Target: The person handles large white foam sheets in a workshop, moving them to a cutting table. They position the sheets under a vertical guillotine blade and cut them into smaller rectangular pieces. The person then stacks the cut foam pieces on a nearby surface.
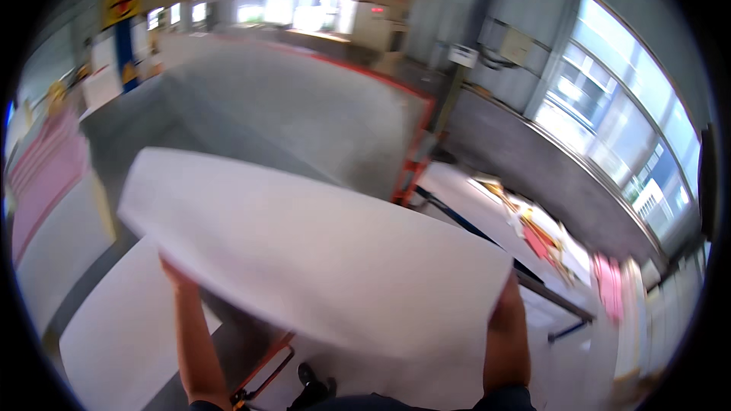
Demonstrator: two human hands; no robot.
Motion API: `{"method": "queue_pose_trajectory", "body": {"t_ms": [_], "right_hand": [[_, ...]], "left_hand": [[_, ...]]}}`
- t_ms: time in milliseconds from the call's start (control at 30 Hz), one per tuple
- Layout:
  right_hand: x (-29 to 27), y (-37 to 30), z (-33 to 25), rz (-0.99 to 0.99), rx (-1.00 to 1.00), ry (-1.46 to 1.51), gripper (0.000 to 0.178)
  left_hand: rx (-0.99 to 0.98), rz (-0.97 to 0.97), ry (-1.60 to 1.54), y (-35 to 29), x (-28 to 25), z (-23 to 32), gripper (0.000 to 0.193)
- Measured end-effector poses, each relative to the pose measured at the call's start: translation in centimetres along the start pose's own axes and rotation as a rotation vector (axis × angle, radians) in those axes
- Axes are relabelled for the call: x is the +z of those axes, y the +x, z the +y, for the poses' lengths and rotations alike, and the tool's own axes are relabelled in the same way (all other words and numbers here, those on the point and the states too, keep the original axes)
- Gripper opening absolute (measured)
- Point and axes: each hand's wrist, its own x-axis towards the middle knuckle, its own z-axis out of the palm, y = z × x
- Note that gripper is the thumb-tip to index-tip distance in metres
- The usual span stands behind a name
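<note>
Sheet, a large white one, is filling the middle of the view, sagging slightly and tilting down toward five o'clock, held up in the air above the floor. At eleven o'clock beyond it, a grey stack of big sheets is sitting on an orange cart. At four o'clock a tabletop is carrying coloured scraps. The left hand is gripping the sheet's near edge at seven o'clock, fingers closing under it. The right hand is holding the edge at four o'clock, mostly hidden behind the sheet.
</note>
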Motion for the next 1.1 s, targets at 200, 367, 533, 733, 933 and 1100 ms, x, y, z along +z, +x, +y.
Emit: {"method": "queue_pose_trajectory", "body": {"t_ms": [200,367,533,733,933,1100], "right_hand": [[-17.3,-21.2,-8.4,0.565,-0.286,-0.355,0.03],[-31.4,-36.3,-8.6,0.939,-0.24,-0.449,0.031],[-39.1,-45.6,-5.4,1.179,-0.115,-0.45,0.032],[-44.7,-53.2,-2.9,1.533,0.135,-0.489,0.036],[-52.6,-58.9,8.4,1.585,0.712,-1.055,0.065],[-45.6,-48.4,17.7,1.046,1.356,-1.219,0.087]], "left_hand": [[-0.369,-0.594,-0.121,-13.2,12.2,-8.9,0.066],[-0.68,-1.215,0.019,-31.0,17.5,-20.0,0.063],[-1.069,-1.059,0.282,-48.8,17.1,-29.6,0.061],[-1.356,-1.34,0.45,-63.3,15.2,-35.7,0.073],[-1.223,-1.722,0.824,-68.2,8.9,-37.6,0.079],[-1.059,-1.775,1.215,-61.6,2.9,-32.4,0.076]]}}
